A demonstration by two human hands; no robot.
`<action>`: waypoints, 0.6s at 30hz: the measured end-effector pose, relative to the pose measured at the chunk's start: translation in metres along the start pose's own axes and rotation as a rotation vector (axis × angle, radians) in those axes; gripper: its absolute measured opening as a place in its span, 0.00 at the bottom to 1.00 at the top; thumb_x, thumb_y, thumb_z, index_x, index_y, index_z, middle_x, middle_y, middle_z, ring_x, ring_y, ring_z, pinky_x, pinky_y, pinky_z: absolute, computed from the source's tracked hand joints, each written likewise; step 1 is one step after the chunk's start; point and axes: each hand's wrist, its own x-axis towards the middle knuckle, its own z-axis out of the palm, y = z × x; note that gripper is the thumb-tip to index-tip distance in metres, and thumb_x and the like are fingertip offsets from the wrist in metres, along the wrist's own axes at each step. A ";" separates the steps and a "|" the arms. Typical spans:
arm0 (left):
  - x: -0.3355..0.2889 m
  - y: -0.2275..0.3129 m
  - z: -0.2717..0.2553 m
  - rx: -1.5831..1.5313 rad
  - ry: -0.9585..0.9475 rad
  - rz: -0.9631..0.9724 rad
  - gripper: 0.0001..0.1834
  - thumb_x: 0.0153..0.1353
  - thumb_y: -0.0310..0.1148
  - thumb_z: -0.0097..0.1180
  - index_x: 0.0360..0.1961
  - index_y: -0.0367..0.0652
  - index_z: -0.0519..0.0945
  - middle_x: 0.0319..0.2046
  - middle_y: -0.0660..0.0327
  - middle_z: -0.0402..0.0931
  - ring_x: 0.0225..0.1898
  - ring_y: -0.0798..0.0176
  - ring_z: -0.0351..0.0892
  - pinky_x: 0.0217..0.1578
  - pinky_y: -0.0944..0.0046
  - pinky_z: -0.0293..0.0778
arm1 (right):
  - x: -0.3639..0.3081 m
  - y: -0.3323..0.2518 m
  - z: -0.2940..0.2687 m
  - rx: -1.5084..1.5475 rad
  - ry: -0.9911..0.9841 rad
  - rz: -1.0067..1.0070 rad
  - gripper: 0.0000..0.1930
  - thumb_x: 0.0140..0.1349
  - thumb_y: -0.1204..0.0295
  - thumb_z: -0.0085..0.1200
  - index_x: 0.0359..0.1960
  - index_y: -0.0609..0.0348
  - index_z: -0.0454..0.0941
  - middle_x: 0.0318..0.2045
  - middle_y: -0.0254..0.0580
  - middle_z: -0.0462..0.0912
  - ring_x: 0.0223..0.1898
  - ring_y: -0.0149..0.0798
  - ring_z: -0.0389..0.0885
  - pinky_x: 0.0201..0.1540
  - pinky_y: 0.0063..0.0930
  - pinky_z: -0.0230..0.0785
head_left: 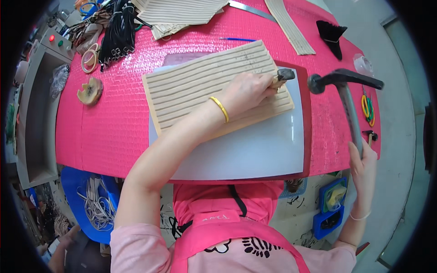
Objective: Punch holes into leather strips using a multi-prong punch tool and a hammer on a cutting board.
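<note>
On the white board [241, 159], the ribbed sheet [191, 88] seems light, a metal-topped tool [286, 74] is clasped over it by the left hand [248, 93], and the likely head-heavy hammer [349, 109] is aptly gripped low by the right hand [364, 164].

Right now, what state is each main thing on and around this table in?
Hammer: raised in the right hand
Tool: gripped in the left hand, mostly hidden
Ribbed sheet: flat, askew
White board: underneath, partly covered
Blue pen: lying flat
Red lamp: lit
Basin: holding pale cords
</note>
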 end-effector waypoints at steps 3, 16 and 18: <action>-0.001 0.002 -0.001 0.014 0.009 0.027 0.09 0.53 0.34 0.54 0.27 0.39 0.70 0.18 0.52 0.73 0.23 0.50 0.75 0.25 0.55 0.70 | 0.015 0.008 0.036 -0.002 -0.053 -0.112 0.11 0.58 0.70 0.49 0.26 0.66 0.67 0.13 0.33 0.54 0.18 0.23 0.53 0.17 0.22 0.47; -0.003 0.008 -0.014 -0.343 0.109 -0.237 0.09 0.51 0.31 0.56 0.25 0.37 0.71 0.18 0.50 0.72 0.22 0.48 0.73 0.23 0.57 0.68 | 0.025 0.030 0.069 0.009 -0.156 -0.067 0.11 0.57 0.69 0.51 0.24 0.66 0.68 0.11 0.47 0.60 0.13 0.37 0.56 0.18 0.31 0.53; -0.003 0.006 -0.009 -0.372 0.123 -0.227 0.10 0.51 0.33 0.56 0.24 0.37 0.70 0.17 0.50 0.72 0.22 0.47 0.73 0.23 0.56 0.67 | 0.027 0.028 0.071 0.013 -0.163 -0.056 0.11 0.57 0.70 0.51 0.25 0.66 0.68 0.11 0.46 0.59 0.13 0.36 0.55 0.18 0.31 0.52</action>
